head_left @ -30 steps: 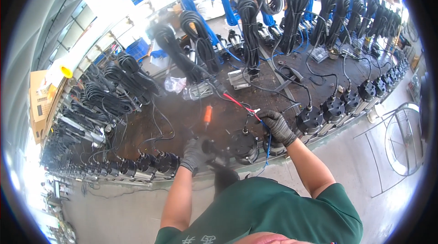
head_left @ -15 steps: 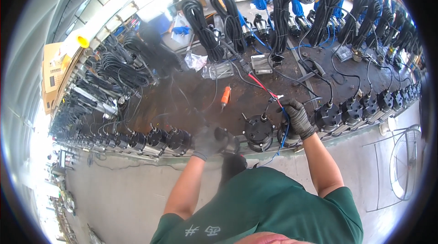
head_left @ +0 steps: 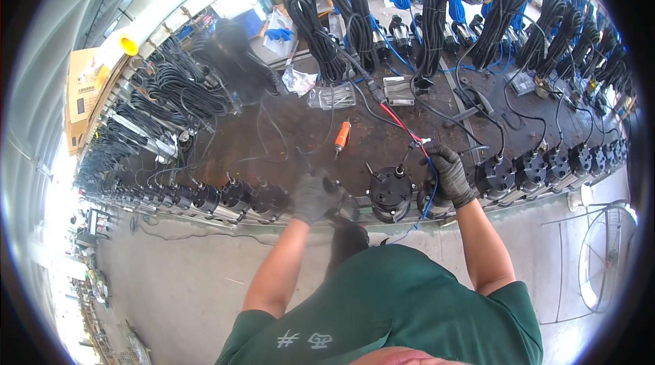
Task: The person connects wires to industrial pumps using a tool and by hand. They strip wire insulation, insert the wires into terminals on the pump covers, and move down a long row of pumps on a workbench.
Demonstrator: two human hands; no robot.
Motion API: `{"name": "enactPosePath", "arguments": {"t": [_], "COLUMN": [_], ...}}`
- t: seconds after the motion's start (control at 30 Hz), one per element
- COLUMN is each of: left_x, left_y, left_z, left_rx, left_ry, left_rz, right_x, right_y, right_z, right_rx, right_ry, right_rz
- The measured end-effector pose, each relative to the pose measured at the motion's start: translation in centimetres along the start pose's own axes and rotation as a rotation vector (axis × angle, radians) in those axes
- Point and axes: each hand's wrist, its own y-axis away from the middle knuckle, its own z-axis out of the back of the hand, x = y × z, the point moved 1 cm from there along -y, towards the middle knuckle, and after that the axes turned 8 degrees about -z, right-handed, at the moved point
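Note:
My right hand point(head_left: 450, 174), in a dark grey glove, has its fingers closed around the wires at the end of a black cable. A red wire point(head_left: 394, 117) runs up from it to the cable, and a blue wire point(head_left: 431, 196) hangs below along the palm. Left of that hand stands a cylindrical motor point(head_left: 390, 191) with a round black cap. My left hand point(head_left: 314, 200), also gloved, is smeared by motion beside another black-capped motor point(head_left: 343, 207); its fingers do not show clearly. An orange-handled tool point(head_left: 342, 136) lies on the dark bench beyond.
Rows of black-capped motors point(head_left: 495, 172) line the bench's near edge on both sides. Thick coils of black cable point(head_left: 315, 31) stand along the back. A clear bag of small parts point(head_left: 331, 96) lies before them. At the right, a large fan point(head_left: 607, 256) stands on the floor.
The view has shifted slightly, so the bench things sit a little differently. My left hand has moved slightly up over the near motors; my right hand keeps hold of the wires.

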Motion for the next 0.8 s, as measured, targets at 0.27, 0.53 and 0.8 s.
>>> {"name": "enactPosePath", "arguments": {"t": [0.27, 0.53, 0.8], "left_x": [0.9, 0.2, -0.5], "left_y": [0.1, 0.2, 0.2], "left_z": [-1.3, -0.6, -0.2], "left_rx": [-0.103, -0.068, -0.067], "left_ry": [-0.016, -0.011, 0.001], "left_rz": [-0.063, -0.024, -0.003], "right_x": [0.0, 0.4, 0.5], "right_y": [-0.1, 0.0, 0.1], "right_z": [0.1, 0.1, 0.3], "right_rx": [-0.022, 0.027, 0.030], "right_ry": [-0.010, 0.057, 0.003], "right_rz": [0.002, 0.060, -0.002]}}
